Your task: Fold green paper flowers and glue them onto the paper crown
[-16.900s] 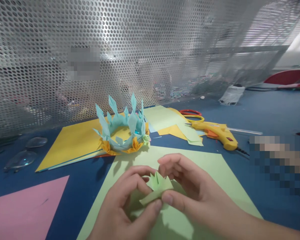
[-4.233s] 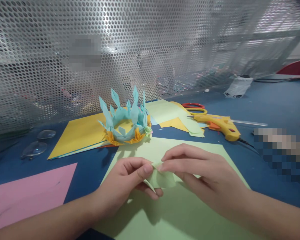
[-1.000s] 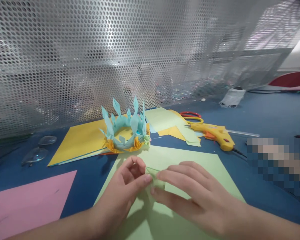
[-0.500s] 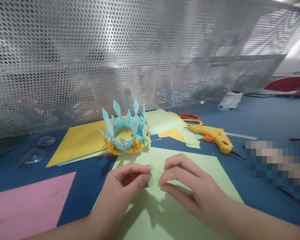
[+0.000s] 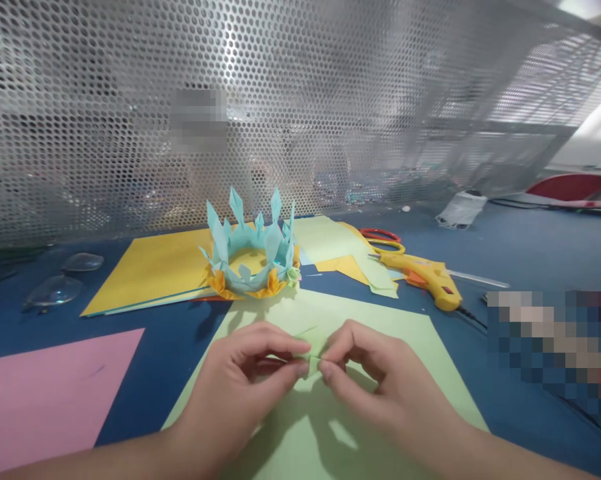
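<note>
Between my fingertips is a small piece of light green folded paper point(image 5: 314, 347), partly hidden by the fingers. My left hand point(image 5: 255, 367) pinches its left side between thumb and forefinger. From the right, my right hand point(image 5: 380, 373) grips the other edge, thumb below and fingers above. Both hands are over a large light green paper sheet point(image 5: 370, 333) and cast shadows on it. Just beyond them stands a light blue paper crown point(image 5: 250, 257) with pointed folded tips and orange paper pieces round its base.
A yellow hot glue gun point(image 5: 433, 277) and scissors point(image 5: 383, 241) lie back right. Yellow paper point(image 5: 145, 273) lies under the crown, pink paper point(image 5: 55, 393) at left, glasses point(image 5: 55, 290) beyond. A perforated metal panel point(image 5: 330, 120) closes the back. A blurred-out shape point(image 5: 545, 333) is at right.
My right hand has come in to the left, and its fingers have closed on the small green paper's right edge. My left hand keeps its pinch. The view has shifted slightly.
</note>
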